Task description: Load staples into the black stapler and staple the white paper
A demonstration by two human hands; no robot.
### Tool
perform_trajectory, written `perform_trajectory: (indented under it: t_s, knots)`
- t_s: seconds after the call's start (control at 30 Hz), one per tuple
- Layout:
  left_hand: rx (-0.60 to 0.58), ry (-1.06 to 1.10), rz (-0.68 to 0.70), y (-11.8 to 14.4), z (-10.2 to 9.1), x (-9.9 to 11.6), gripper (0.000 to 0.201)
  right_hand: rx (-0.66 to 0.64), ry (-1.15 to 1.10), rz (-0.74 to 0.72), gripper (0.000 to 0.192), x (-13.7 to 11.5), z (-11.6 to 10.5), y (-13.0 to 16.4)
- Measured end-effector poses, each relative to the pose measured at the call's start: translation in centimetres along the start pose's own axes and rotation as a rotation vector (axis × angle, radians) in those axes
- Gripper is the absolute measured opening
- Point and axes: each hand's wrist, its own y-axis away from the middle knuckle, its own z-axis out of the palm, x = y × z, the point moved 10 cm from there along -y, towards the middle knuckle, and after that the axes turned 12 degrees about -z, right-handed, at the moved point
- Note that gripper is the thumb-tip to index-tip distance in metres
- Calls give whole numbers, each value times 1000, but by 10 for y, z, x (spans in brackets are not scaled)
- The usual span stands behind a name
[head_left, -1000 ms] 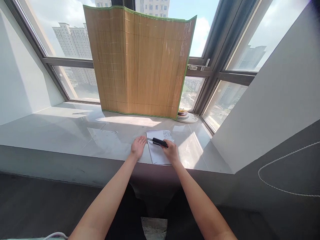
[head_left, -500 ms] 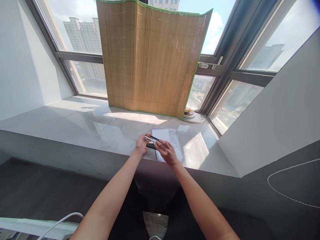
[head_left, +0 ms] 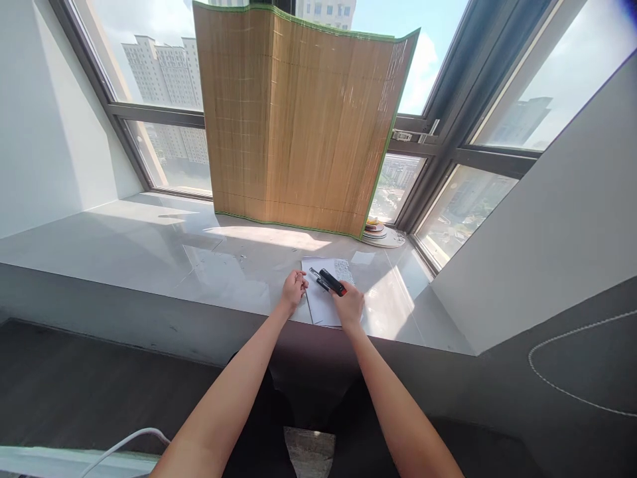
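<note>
Glossy grey sill (head_left: 149,252), perhaps stone

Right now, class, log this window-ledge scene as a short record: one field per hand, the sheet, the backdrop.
Right hand: holds a black stapler with a red end, opened.
Left hand: loosely curled beside the stapler, holding nothing visible.
Sheet: white printed paper lying on the glossy grey ledge.
Backdrop: green-edged bamboo mat standing against the window.

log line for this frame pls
right hand: holds stapler | left hand: beside it, at paper edge | sill
</note>
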Motion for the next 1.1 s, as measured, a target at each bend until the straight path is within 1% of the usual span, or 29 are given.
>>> perform_trajectory:
  t_s: [0.07,0.13,0.17,0.2,0.27,0.3,0.37,0.47,0.63,0.73,0.8,0.87,0.9,0.93,1.0,1.1]
  knots:
    - [-45,-100,49,2,9,2,26,25,16,-63,38,-9,-2,2]
    - [-54,-109,59,2,11,2,32,70,61,-208,44,-34,-6,5]
    - [-52,-94,53,3,10,2,34,58,74,-297,42,-50,-4,6]
    - [-45,-77,44,3,8,1,37,17,72,-383,36,-67,1,8]
    - [-36,-63,38,4,6,2,41,-105,39,-516,26,-97,17,10]
    - [-31,-66,45,5,5,3,41,-155,23,-554,24,-109,25,10]
    - [-15,-79,69,6,2,6,41,-216,-3,-576,25,-124,38,7]
    - [16,-88,95,8,-1,10,37,-246,-15,-553,30,-129,52,0]
    - [24,-142,176,13,4,24,29,-211,24,-549,33,-122,56,-4]
    - [-28,-172,184,14,12,23,32,-221,19,-526,33,-120,52,-3]
    - [-57,-166,141,12,14,16,37,-211,22,-521,33,-121,45,-2]
    - [-55,-147,72,10,12,6,41,-155,-5,-484,30,-118,29,-5]
    - [-46,-137,45,9,11,2,43,-113,-36,-443,28,-111,19,-8]
    - [-34,-131,32,8,9,-1,44,-65,-73,-383,25,-101,7,-13]
    - [-17,-136,33,7,7,-1,45,32,-127,-233,22,-66,-16,-26]
    - [-9,-175,54,6,9,1,45,157,-66,-8,21,7,-49,-54]
